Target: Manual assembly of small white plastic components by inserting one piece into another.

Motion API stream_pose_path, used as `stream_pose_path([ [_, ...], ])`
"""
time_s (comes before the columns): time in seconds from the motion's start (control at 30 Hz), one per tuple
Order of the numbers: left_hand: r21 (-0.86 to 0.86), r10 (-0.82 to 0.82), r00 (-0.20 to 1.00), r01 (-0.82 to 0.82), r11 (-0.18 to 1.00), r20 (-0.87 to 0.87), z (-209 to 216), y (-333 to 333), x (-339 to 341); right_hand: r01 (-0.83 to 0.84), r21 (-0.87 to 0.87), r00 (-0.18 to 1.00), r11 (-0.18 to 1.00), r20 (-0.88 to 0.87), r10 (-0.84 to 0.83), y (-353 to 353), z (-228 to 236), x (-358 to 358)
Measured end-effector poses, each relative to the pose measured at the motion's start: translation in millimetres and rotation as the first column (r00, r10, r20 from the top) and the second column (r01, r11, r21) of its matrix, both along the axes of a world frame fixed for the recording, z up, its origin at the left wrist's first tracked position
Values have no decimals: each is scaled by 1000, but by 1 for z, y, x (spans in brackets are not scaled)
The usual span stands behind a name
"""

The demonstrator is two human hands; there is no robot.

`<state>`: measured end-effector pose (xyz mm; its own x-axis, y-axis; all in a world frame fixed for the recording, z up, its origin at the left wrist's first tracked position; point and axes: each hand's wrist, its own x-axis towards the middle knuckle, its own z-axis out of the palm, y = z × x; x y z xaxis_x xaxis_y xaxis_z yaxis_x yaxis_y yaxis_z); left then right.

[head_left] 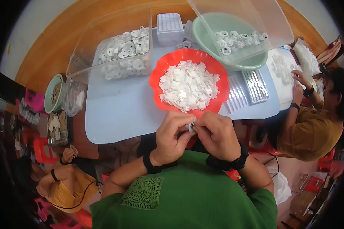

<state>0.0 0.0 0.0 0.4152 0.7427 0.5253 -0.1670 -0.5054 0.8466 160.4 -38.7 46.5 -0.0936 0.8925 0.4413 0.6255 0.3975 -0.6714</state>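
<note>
Close to my body, at the table's front edge, my left hand [172, 136] pinches a small white round plastic part [191, 125] with something dark at its middle. Fingertips of my right hand [220, 136] are closed on the same part from the other side; whether they also hold a smaller piece is hidden. Just beyond both hands stands a red scalloped bowl [156, 76], heaped with small flat white pieces [189, 86].
A clear bin [84, 63] of white round parts stands left on the pale blue table [111, 114]. Behind the bowl are stacked white trays [170, 28] and a green basin [206, 26] under another clear bin [252, 23]. Clear-lidded trays [255, 87] lie right. Co-workers sit on both sides.
</note>
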Motion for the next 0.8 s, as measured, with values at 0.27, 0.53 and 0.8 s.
stream_pose_path([
  [0.27, -196, -97, 980, 131, 972, 174, -2, -1, 8, 57, -292, 952, 955, -273, -141, 0, 5, 5],
  [0.53, -196, -175, 965, 213, 957, 195, 1, -1, 10, -81, -291, 900, 953, -433, -56, 1, -6, 13],
  [0.8, -274, -244, 948, 294, 916, 203, -1, 8, 8, -210, -300, 755, 931, -655, -41, 7, -19, 14],
])
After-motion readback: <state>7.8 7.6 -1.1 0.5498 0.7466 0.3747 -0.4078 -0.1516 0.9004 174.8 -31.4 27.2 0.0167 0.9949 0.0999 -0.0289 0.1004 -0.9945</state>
